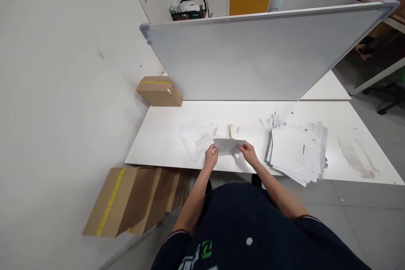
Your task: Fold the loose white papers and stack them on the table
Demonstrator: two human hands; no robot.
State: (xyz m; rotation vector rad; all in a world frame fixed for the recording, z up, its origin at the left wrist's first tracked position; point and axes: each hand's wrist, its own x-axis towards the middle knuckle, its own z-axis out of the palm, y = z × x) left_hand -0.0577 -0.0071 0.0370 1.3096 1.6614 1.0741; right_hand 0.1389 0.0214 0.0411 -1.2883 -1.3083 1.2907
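Note:
Both hands hold one sheet of paper (226, 147) above the front edge of the white table (161, 135). My left hand (211, 156) pinches its left end, and my right hand (249, 153) grips the right end between thumb and fingers. Just beyond the sheet lies a small pale block-like object (231, 130), whose kind I cannot make out. To the left, a few printed sheets (196, 140) lie fanned on the tabletop. A thick, untidy pile of papers (292, 147) is on the right, partly over the table's front edge.
A whiteboard (247, 59) stands upright along the table's back edge. One cardboard box (161, 93) sits at the back left corner. More cardboard boxes (117, 202) with yellow tape stand at the lower left. Brownish stains (357, 158) mark the table's right end.

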